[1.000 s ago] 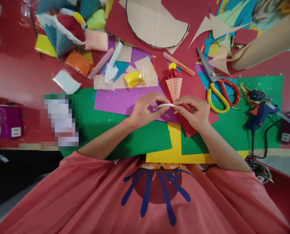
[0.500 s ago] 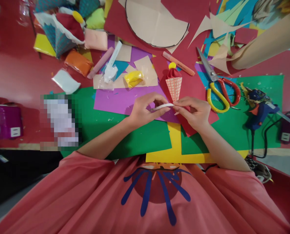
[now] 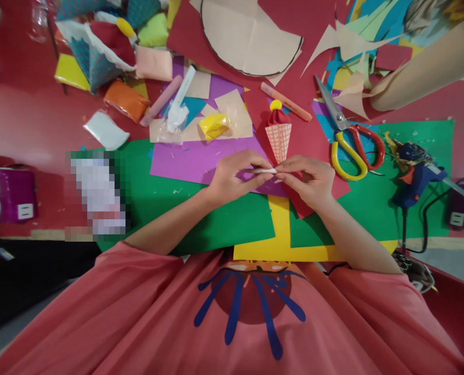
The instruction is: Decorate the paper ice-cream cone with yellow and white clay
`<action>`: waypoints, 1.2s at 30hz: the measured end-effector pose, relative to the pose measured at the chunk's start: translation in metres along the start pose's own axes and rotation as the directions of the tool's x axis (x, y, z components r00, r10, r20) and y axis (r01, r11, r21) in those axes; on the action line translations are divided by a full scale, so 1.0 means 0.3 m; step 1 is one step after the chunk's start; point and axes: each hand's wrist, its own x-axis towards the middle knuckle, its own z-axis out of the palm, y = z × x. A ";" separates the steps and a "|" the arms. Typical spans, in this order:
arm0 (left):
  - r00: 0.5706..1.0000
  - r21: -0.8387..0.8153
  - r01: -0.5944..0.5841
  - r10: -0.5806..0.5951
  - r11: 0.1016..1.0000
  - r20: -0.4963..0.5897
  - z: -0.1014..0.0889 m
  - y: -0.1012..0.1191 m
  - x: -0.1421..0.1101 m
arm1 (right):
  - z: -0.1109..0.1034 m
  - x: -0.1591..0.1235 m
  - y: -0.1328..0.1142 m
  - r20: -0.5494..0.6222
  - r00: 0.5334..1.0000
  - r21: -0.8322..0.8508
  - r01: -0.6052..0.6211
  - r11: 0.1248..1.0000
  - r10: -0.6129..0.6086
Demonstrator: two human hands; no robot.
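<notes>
A thin white strip (image 3: 263,171), which looks like soft modelling clay, spans the gap between my two hands. My left hand (image 3: 235,174) is curled round with thumb and fingers closed on the strip, part of which its fingers hide. At the strip's other end, the fingertips of my right hand (image 3: 310,179) pinch it. Just beyond my fingers lies a small paper cone (image 3: 279,140) with a grid pattern, a red folded filling and a yellow ball on top. Under my hands are purple, red and green sheets.
Scissors (image 3: 347,133) with red and yellow handles lie to the right, and a blue glue gun (image 3: 415,182) beyond them. Clay packets, one yellow (image 3: 215,126) and one white (image 3: 105,129), sit to the left near a larger blue cone (image 3: 93,54). A cardboard tube (image 3: 430,62) stands at the upper right.
The white strip has turned from a curved band into a straighter, thinner-looking line. My hands have drawn slightly closer together, the left shifting a little to the right.
</notes>
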 end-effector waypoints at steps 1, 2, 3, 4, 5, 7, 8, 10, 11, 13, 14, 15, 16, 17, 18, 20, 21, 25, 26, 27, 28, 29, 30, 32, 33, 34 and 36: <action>1.000 0.000 0.001 -0.001 1.000 0.006 0.000 0.000 0.000 | 0.000 0.002 -0.001 -0.011 1.000 -0.003 0.006 1.000 -0.006; 1.000 0.001 0.006 -0.006 1.000 0.011 -0.001 0.000 0.001 | -0.001 0.003 -0.001 -0.020 1.000 -0.007 0.007 1.000 -0.007; 1.000 0.001 0.013 -0.013 1.000 0.014 -0.002 -0.001 0.001 | -0.002 0.003 -0.002 -0.028 1.000 -0.013 0.005 1.000 -0.006; 1.000 0.001 0.021 -0.021 1.000 0.017 -0.003 -0.001 0.002 | -0.003 0.003 -0.002 -0.035 0.999 -0.018 0.002 1.000 -0.003; 0.999 -0.001 0.030 -0.030 1.000 0.017 -0.004 -0.002 0.002 | -0.004 0.002 -0.002 -0.039 0.999 -0.025 -0.005 1.000 0.004; 0.999 -0.004 0.032 -0.032 0.999 0.017 -0.005 -0.004 0.002 | -0.005 -0.001 -0.002 -0.033 0.999 -0.032 -0.039 0.999 0.038; 0.999 -0.003 0.027 -0.027 1.000 0.017 -0.005 -0.005 0.001 | -0.005 -0.003 -0.002 -0.028 0.998 -0.026 -0.060 0.998 0.059; 1.000 0.005 0.020 -0.020 1.000 0.011 -0.004 -0.007 0.000 | -0.004 -0.007 -0.002 -0.019 0.996 -0.003 -0.092 0.996 0.092; 1.000 0.009 0.021 -0.021 1.000 0.009 -0.003 -0.007 -0.001 | -0.003 -0.008 -0.002 -0.012 0.995 0.004 -0.098 0.995 0.098; 0.999 0.011 0.041 -0.041 0.999 0.013 -0.001 -0.005 -0.002 | -0.002 -0.007 -0.002 0.003 0.995 -0.011 -0.096 0.995 0.096; 0.998 0.012 0.056 -0.056 0.998 0.019 -0.001 -0.004 -0.003 | -0.002 -0.006 -0.003 0.012 0.996 -0.030 -0.093 0.995 0.094; 0.997 0.014 0.071 -0.072 0.997 0.026 -0.001 -0.002 -0.003 | -0.002 -0.004 -0.004 0.013 0.996 -0.050 -0.090 0.995 0.091; 0.996 0.015 0.084 -0.085 0.996 0.034 -0.001 -0.001 -0.003 | -0.003 -0.003 -0.004 0.009 0.996 -0.067 -0.088 0.994 0.088; 0.995 0.015 0.097 -0.097 0.995 0.037 -0.002 0.000 -0.003 | -0.004 -0.001 -0.004 -0.003 0.996 -0.078 -0.084 0.993 0.084; 0.994 0.011 0.108 -0.108 0.994 0.035 -0.003 0.001 -0.003 | -0.005 0.000 -0.005 -0.015 0.997 -0.082 -0.081 0.993 0.080; 0.993 0.000 0.113 -0.113 0.994 0.018 -0.004 0.000 -0.003 | -0.005 0.000 -0.004 -0.030 0.996 -0.068 -0.082 0.994 0.080; 0.995 -0.005 0.104 -0.104 0.995 0.010 -0.004 -0.001 -0.003 | -0.005 -0.001 -0.003 -0.029 0.996 -0.045 -0.086 0.995 0.085; 1.000 -0.005 0.028 -0.028 1.000 -0.004 0.001 -0.004 -0.002 | -0.001 -0.005 -0.001 0.012 0.995 0.012 -0.096 0.995 0.096; 1.000 -0.002 0.015 -0.015 1.000 -0.007 0.002 -0.004 -0.001 | 0.000 -0.005 -0.002 0.021 0.996 -0.001 -0.084 0.996 0.084; 1.000 0.001 0.009 -0.009 1.000 -0.007 0.002 -0.003 -0.001 | 0.000 -0.003 -0.003 0.024 0.997 -0.019 -0.069 0.997 0.070; 1.000 0.003 0.007 -0.007 1.000 -0.002 0.003 -0.002 -0.001 | 0.000 -0.002 -0.003 0.020 0.998 -0.036 -0.057 0.998 0.058; 1.000 0.006 0.011 -0.011 1.000 0.004 0.002 -0.002 -0.001 | -0.001 0.000 -0.004 0.008 0.999 -0.047 -0.047 0.998 0.047; 1.000 0.012 0.018 -0.018 1.000 0.009 0.002 -0.001 -0.001 | -0.002 0.000 -0.004 -0.008 0.999 -0.054 -0.042 0.998 0.042; 0.999 0.024 0.032 -0.033 0.999 0.012 0.001 -0.002 -0.002 | -0.003 0.000 -0.003 -0.027 0.998 -0.063 -0.054 0.997 0.053; 1.000 0.028 0.029 -0.029 0.999 0.011 0.000 -0.003 -0.002 | -0.004 -0.002 -0.001 -0.025 0.998 -0.058 -0.065 0.996 0.063; 1.000 0.029 0.018 -0.018 0.999 0.009 0.001 -0.005 -0.003 | -0.004 -0.004 0.000 -0.019 0.997 -0.045 -0.074 0.996 0.073; 1.000 0.022 -0.015 0.015 1.000 0.006 0.002 -0.007 -0.003 | -0.003 -0.007 0.003 0.004 0.997 -0.017 -0.080 0.997 0.080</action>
